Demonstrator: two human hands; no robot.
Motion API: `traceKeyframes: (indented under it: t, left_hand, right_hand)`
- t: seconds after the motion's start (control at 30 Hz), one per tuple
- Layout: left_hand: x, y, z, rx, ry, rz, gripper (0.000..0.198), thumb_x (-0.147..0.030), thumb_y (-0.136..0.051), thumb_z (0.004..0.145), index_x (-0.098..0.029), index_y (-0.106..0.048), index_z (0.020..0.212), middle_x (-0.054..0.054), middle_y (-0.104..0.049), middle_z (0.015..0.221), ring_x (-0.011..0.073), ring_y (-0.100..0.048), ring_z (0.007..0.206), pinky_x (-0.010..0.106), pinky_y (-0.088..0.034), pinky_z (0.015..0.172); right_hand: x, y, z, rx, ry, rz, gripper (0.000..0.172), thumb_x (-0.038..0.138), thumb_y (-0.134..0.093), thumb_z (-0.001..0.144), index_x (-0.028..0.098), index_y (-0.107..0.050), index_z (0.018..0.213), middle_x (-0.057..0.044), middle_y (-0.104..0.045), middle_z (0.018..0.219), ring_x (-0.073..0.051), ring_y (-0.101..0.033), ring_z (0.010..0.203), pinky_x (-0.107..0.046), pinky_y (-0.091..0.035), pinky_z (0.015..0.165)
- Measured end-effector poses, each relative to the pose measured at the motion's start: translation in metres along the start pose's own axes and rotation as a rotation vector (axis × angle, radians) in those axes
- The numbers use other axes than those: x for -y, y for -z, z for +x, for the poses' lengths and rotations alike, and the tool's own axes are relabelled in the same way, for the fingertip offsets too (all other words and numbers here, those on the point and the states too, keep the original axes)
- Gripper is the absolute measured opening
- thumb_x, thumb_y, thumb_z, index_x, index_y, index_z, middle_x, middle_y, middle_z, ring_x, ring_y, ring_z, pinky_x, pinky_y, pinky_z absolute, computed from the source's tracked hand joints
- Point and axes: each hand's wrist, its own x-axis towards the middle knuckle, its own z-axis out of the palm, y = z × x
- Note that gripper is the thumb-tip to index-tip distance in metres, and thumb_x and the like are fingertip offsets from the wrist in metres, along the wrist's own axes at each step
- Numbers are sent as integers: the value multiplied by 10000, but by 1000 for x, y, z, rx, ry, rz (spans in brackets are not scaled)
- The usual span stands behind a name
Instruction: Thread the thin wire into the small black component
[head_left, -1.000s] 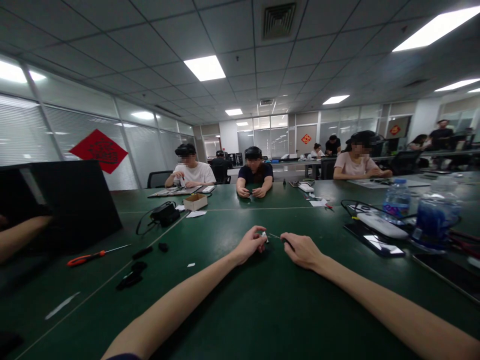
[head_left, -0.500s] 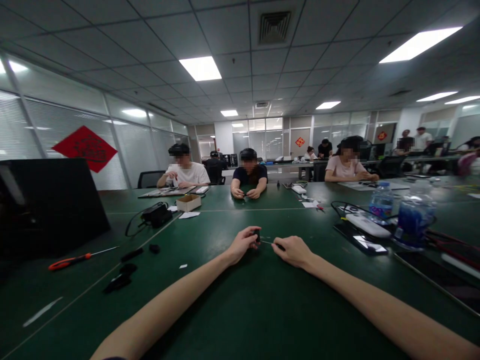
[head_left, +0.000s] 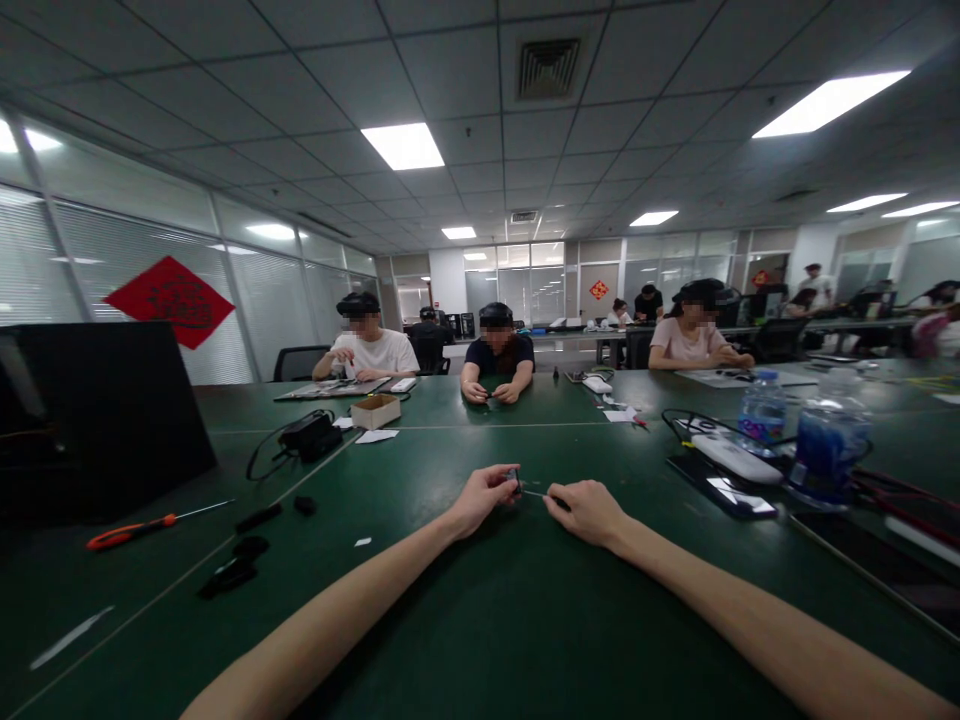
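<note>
Over the green table (head_left: 480, 600), my left hand (head_left: 484, 500) pinches a small dark piece (head_left: 517, 480) between thumb and fingers. My right hand (head_left: 589, 510) is closed around the dark handle of a thin metal tool (head_left: 533, 492). The tool's shaft points left, and its tip is at or close to the dark piece; whether they touch is too small to tell. Both forearms reach in from the bottom corners.
At left lie an orange screwdriver (head_left: 131, 532), black pieces (head_left: 229, 577) and a black adapter (head_left: 309, 436). An open cardboard box (head_left: 376, 410) stands farther back. Bottles (head_left: 829, 450) and a phone (head_left: 720, 485) are at right. Several people sit beyond, one directly opposite (head_left: 499, 350).
The small dark piece has turned in my left fingers and now looks narrower. The whole view has shifted slightly. My right hand still holds the thin tool.
</note>
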Motion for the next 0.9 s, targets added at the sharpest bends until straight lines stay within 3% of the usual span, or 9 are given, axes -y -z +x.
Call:
traceKeyframes:
  t: [0.23,0.37,0.43,0.7,0.9]
  left_hand:
    - [-10,-4,-5,-24,3,27,502,-340,-674,756,-134,-532,1191,95,-643,848,171,-628,790,295,-489,718]
    - [-16,-10,-7,142,62,110,515,-321,-731,689,-128,-573,1140,101,-654,875,176,-632,763,312,-492,734]
    - [-17,-12,-8,129,50,136,501,-340,-713,703,-134,-575,1138,95,-655,869,173,-629,757,304,-490,724]
    - [-13,-9,-5,-55,40,56,487,-365,-656,759,-165,-521,1182,82,-621,873,161,-612,783,274,-489,687]
    - [-10,-8,-4,-42,17,73,439,-352,-639,779,-170,-538,1165,86,-620,915,150,-601,789,270,-486,692]
  right_hand:
    - [0,-1,-1,0,-81,-72,410,473,-309,931,234,-643,922,-41,-673,753,-166,-615,674,-243,-375,655]
    - [-1,-1,1,-43,-258,-92,427,461,-265,949,246,-634,961,-47,-680,780,-177,-627,717,-242,-380,653]
    - [-1,0,2,-31,-277,-85,424,462,-271,947,244,-634,963,-47,-679,780,-171,-625,708,-235,-380,644]
    - [1,2,0,6,-97,-31,388,447,-320,938,244,-651,954,-20,-673,735,-145,-615,658,-227,-391,657]
    - [0,2,1,18,-45,-32,381,435,-333,933,237,-659,943,-24,-680,759,-142,-619,669,-228,-398,669]
